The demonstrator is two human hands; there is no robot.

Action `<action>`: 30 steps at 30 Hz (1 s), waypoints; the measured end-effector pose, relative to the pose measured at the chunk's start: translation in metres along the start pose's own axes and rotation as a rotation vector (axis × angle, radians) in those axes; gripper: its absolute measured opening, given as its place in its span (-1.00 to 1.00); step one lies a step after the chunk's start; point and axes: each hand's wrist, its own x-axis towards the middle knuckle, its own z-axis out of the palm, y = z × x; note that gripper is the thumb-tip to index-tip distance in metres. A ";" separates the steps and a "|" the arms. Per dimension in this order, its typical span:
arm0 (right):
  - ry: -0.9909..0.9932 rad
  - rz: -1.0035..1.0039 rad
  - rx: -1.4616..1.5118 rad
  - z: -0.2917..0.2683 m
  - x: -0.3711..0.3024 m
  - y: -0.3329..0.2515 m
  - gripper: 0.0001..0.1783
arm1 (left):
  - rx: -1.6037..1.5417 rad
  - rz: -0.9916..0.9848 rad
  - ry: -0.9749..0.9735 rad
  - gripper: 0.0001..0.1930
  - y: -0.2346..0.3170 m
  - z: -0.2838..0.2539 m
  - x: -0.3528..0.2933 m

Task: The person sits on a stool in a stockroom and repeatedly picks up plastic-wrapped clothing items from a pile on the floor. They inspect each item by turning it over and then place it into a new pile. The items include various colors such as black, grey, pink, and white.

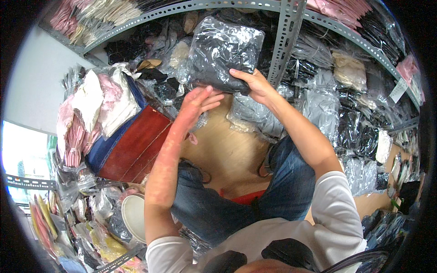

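A black folded item in a clear plastic bag (226, 52) is held up in front of me, its wrapping shiny and creased. My right hand (258, 85) grips the near right corner, thumb on top and the other fingers hidden beneath. Just below the near left edge is my left hand (200, 101), fingers stretched out and apart. Whether its fingertips touch the bag I cannot tell.
Grey perforated metal shelving (284, 43) stands ahead, packed with bagged goods (318, 98). To the left, white and pink cloth pieces (107, 98) lie by a dark red panel (136, 143). A round pale container (134, 217) sits by my left elbow. Wooden floor (223, 148) shows between my knees.
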 end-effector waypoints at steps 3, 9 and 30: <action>0.012 -0.022 0.048 0.007 0.003 0.009 -0.66 | -0.064 0.132 0.142 -0.60 -0.002 0.023 0.011; -0.017 0.173 0.072 -0.001 0.010 0.020 -0.45 | 0.143 0.402 0.420 -0.79 0.005 0.014 0.029; 0.113 0.022 -0.743 -0.021 0.024 0.048 -0.19 | 1.033 0.623 0.527 -0.79 0.055 -0.026 -0.003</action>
